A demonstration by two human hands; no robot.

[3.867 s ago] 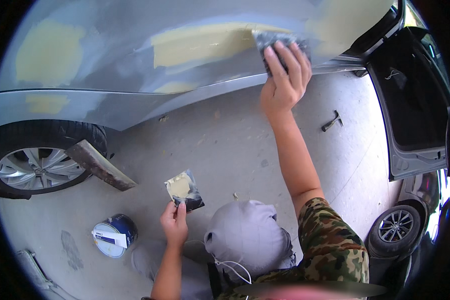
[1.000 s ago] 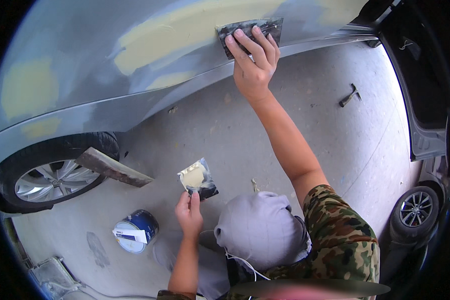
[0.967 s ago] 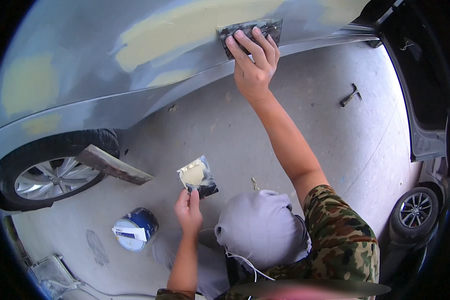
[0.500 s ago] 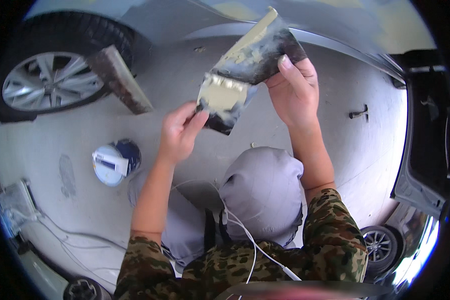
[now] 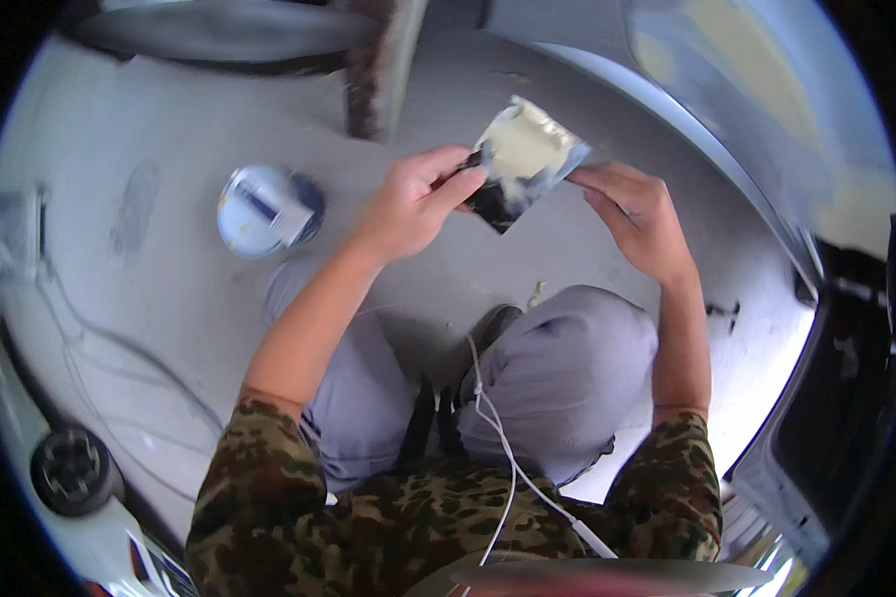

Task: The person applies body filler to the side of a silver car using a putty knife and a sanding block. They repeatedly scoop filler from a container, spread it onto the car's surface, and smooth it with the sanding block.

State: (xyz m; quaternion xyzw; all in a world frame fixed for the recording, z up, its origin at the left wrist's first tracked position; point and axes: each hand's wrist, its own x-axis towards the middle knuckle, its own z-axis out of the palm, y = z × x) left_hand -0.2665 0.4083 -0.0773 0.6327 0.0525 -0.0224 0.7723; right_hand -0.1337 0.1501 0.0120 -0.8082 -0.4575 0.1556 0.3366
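My left hand (image 5: 410, 204) is closed on a dark square putty spreader (image 5: 523, 149) coated with cream filler on its upper part. My right hand (image 5: 635, 214) has its fingers pinched at the spreader's right edge; whatever they grip is hidden behind it. Below the left of the spreader, a blue-and-white can (image 5: 241, 231) stands on the floor with a white tube (image 5: 282, 213) lying on its lid. The grey car panel (image 5: 757, 95) with cream filler patches curves along the upper right.
A long stained board (image 5: 376, 85) leans by the wheel (image 5: 229, 35) at the top. An open dark car door or hatch (image 5: 816, 388) is at right, a hammer (image 5: 724, 316) near it on the floor. Hoses (image 5: 129, 358) run at left, and my knees are below my hands.
My right hand has left the panel and come down to the spreader in my left hand. The second spreader, seen half a second ago, is now out of sight. The view has tipped downward.
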